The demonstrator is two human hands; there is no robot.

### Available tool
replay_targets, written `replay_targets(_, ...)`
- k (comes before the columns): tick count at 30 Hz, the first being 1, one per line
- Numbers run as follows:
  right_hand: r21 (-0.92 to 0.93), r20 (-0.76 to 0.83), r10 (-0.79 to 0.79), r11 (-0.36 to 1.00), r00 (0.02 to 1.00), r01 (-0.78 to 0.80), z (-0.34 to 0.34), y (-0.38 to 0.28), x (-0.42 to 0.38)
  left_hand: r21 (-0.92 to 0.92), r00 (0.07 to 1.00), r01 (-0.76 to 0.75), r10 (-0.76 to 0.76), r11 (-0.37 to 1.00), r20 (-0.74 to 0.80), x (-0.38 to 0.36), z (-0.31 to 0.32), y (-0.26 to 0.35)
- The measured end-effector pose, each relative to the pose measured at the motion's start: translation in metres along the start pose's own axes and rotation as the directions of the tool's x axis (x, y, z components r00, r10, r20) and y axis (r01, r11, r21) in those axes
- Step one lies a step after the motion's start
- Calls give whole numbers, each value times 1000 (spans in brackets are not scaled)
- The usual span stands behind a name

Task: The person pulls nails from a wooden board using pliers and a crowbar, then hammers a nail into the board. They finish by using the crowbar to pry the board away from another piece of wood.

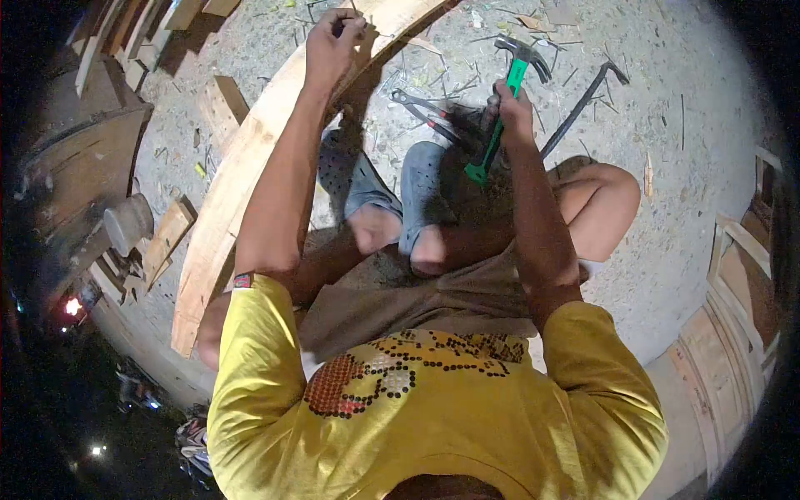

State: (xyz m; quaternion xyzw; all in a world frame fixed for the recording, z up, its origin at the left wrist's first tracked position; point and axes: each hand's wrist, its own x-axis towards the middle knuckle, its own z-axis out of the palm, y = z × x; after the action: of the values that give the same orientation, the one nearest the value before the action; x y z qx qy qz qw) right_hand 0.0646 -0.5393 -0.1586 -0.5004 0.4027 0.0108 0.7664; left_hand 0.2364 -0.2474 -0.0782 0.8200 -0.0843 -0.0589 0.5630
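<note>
Right now the right hand (512,112) is clenched round the green handle of a hammer (508,92), head up over the floor. Left hand (332,43) pinches smth small, can't tell what, on the curved wooden plank (233,179). Pliers (429,112) and crowbar (583,104) lie nearby.

Shirt: a yellow short-sleeved tee (433,417), dotted bead pattern across the chest.
Shorts: brown fabric (417,292) is worn.
Footwear: grey perforated clogs (421,179).
</note>
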Motion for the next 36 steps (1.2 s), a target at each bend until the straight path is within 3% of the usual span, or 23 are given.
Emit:
replay_targets(1,-49,3,-10,999,1000,10,-2,1,1,167,999,-47,51,985,-20,-1,6,1)
replay_targets(2,-98,8,-19,995,1000,20,-3,2,2,164,999,-39,43,986,-20,0,14,3)
replay_targets(4,-130,-11,-29,991,1000,27,-1,6,4,-54,1000,25,-25,998,4,0,29,0)
replay_targets(5,-157,-31,-44,987,999,39,-1,8,4,-315,996,16,13,949,90,1,35,-2)
replay_targets(6,-161,-33,-38,986,999,32,-3,11,5,-317,996,23,6,948,91,0,35,-4)
replay_targets(8,-204,3,-97,974,995,96,-7,14,9,-24,994,-38,40,999,99,0,36,-8)
replay_targets(10,-190,11,-57,980,998,58,-7,10,4,-11,993,-75,76,997,88,0,39,-14)
replay_targets(12,-173,20,-18,985,1000,21,-6,6,1,174,974,-219,203,960,105,0,35,-16)
replay_targets(16,-170,-1,-10,985,1000,10,-2,2,1,153,979,-184,168,971,113,0,33,-11)
replay_targets(18,-210,-19,-21,978,1000,16,-6,3,4,204,969,-240,223,949,101,-1,33,-8)
replay_targets(24,-348,-14,-169,925,985,154,-11,-2,7,185,964,-265,253,946,83,-1,36,-14)
replay_targets(26,-525,82,-366,775,927,352,-10,-12,7,181,954,-297,284,938,92,2,34,-17)
replay_targets(27,-528,82,-365,773,927,351,-6,-21,1,177,945,-325,310,929,106,1,35,-18)
replay_targets(29,-661,228,-641,451,733,599,16,-52,-26,218,946,-320,298,922,127,-1,35,-16)
replay_targets(33,-571,324,-688,405,649,714,51,-90,-80,320,922,-387,370,864,115,0,39,-25)
replay_targets(35,-538,427,-748,241,508,808,62,-90,-91,350,906,-421,407,837,115,-2,41,-26)
replay_targets(36,-538,430,-746,240,508,808,65,-88,-94,384,888,-453,445,804,116,-3,41,-29)
